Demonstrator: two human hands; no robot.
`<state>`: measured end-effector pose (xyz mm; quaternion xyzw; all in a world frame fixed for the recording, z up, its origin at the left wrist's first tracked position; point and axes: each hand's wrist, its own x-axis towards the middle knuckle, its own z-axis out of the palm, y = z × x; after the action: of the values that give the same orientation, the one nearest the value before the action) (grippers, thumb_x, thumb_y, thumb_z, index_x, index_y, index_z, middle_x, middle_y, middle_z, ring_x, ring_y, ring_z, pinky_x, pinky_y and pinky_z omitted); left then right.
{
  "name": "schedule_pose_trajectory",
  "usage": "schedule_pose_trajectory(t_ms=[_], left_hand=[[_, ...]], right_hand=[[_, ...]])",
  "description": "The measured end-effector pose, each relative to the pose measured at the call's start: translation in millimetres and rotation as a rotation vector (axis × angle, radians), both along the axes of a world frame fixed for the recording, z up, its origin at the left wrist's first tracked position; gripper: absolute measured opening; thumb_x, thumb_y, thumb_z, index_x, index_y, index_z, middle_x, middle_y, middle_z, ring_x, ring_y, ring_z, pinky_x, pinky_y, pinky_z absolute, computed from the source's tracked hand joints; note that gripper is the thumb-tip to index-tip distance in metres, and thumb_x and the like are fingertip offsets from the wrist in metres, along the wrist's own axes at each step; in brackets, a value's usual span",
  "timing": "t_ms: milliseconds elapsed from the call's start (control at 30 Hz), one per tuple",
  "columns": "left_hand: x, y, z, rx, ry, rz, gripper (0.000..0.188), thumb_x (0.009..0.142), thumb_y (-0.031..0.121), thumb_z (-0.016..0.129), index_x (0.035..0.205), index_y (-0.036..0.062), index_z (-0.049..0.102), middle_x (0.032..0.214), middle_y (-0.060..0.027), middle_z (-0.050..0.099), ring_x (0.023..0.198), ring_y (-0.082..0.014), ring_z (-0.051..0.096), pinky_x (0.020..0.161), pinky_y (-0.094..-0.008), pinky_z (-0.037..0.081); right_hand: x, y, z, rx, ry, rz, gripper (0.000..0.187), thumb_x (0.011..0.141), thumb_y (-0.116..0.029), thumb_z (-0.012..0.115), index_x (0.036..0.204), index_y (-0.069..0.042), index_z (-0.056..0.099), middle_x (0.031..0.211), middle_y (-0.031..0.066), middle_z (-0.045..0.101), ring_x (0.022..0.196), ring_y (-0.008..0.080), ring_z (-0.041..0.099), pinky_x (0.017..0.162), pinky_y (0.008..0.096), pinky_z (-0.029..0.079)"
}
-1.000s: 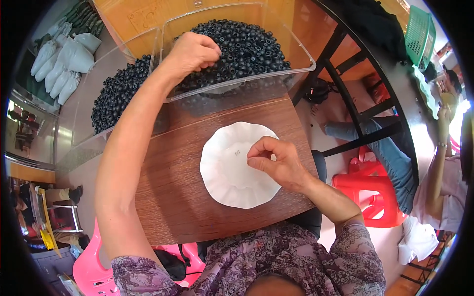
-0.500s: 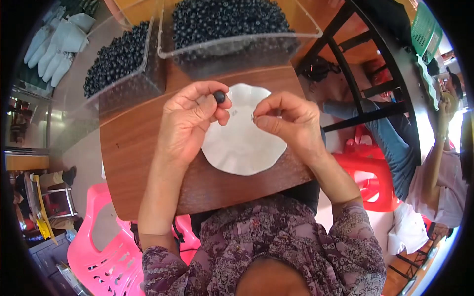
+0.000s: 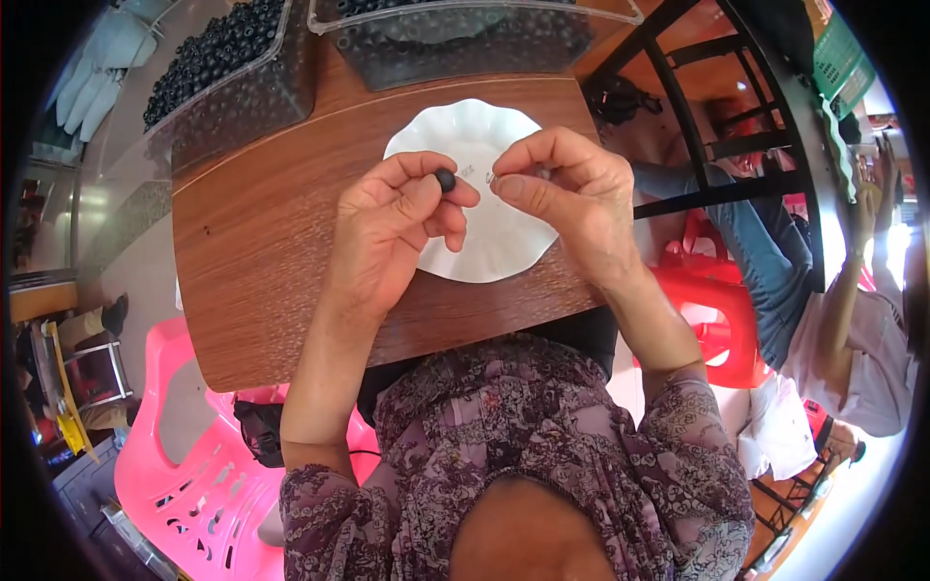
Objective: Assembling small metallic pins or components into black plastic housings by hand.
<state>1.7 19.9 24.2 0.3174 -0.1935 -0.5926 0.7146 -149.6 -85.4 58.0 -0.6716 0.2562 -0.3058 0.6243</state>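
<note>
Between the thumb and forefinger of my left hand point(image 3: 383, 228) is a small black bead point(image 3: 446, 179), rounded and dull. My right hand point(image 3: 586, 203) pinches a tiny metallic piece point(image 3: 490, 178) at its fingertips, too small to name. The two hands face each other a short way apart, and their pieces do not touch. Both hang over a white plate point(image 3: 489, 247) with a wavy rim, which lies on the brown wooden table point(image 3: 266, 228). Small dark marks or bits show on the plate between the hands; I cannot tell which.
Beyond the plate stands a clear bin point(image 3: 455, 53) of black beads. Another clear bin point(image 3: 228, 73) of them is at the far left. A pink chair point(image 3: 160, 445) is on my left, a red stool point(image 3: 722, 329) on my right. A person in jeans point(image 3: 765, 252) sits at the right.
The view has shifted, so table, plate and bins sit higher in the picture. My hands have drawn slightly closer together, each still pinching its piece.
</note>
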Motion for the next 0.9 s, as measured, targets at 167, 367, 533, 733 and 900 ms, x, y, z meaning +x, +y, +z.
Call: schedule_pose_trajectory(t_ms=[167, 367, 533, 733, 900], left_hand=[[-3.9, 2.4, -1.5, 0.009, -0.010, 0.001, 0.024, 0.087, 0.012, 0.057, 0.103, -0.0054, 0.055, 0.090, -0.0184, 0.063, 0.070, -0.0186, 0.061, 0.061, -0.0300, 0.049], [-10.7, 3.2, -12.5, 0.025, -0.095, 0.108, 0.022, 0.087, 0.009, 0.057, 0.103, -0.0049, 0.057, 0.090, -0.0108, 0.061, 0.073, -0.0147, 0.055, 0.067, -0.0264, 0.045], [-12.9, 5.9, -10.5, 0.045, -0.065, 0.099, 0.019, 0.087, 0.006, 0.056, 0.103, -0.0047, 0.058, 0.089, -0.0092, 0.061, 0.073, -0.0133, 0.054, 0.068, -0.0250, 0.045], [-11.2, 10.0, -16.4, 0.061, -0.026, 0.047, 0.019, 0.087, 0.004, 0.054, 0.103, -0.0061, 0.056, 0.087, -0.0134, 0.062, 0.073, -0.0169, 0.060, 0.065, -0.0293, 0.050], [-13.2, 10.6, -21.6, 0.076, 0.086, 0.012, 0.018, 0.087, 0.003, 0.053, 0.103, -0.0056, 0.055, 0.088, -0.0137, 0.062, 0.074, -0.0175, 0.060, 0.065, -0.0304, 0.050]], right_hand=[[-0.7, 4.3, -1.2, 0.013, 0.024, 0.014, 0.012, 0.074, 0.000, 0.067, 0.085, 0.000, 0.064, 0.079, 0.0015, 0.063, 0.073, 0.0068, 0.055, 0.067, 0.0216, 0.044], [0.7, 8.1, -2.5, -0.001, 0.031, 0.017, 0.011, 0.074, 0.000, 0.068, 0.084, 0.000, 0.064, 0.079, 0.0014, 0.063, 0.073, 0.0064, 0.055, 0.066, 0.0213, 0.044], [1.4, 9.1, -5.5, 0.006, 0.044, 0.032, 0.011, 0.074, 0.000, 0.067, 0.085, 0.000, 0.063, 0.080, 0.0018, 0.063, 0.074, 0.0067, 0.056, 0.067, 0.0214, 0.044], [3.0, 12.3, -10.0, -0.017, 0.030, 0.030, 0.010, 0.075, 0.001, 0.067, 0.084, 0.000, 0.063, 0.081, 0.0026, 0.063, 0.073, 0.0068, 0.056, 0.067, 0.0214, 0.044], [2.3, 14.3, -11.7, -0.039, 0.051, 0.052, 0.011, 0.074, 0.002, 0.066, 0.084, 0.000, 0.063, 0.080, 0.0028, 0.064, 0.071, 0.0061, 0.055, 0.065, 0.0216, 0.045]])
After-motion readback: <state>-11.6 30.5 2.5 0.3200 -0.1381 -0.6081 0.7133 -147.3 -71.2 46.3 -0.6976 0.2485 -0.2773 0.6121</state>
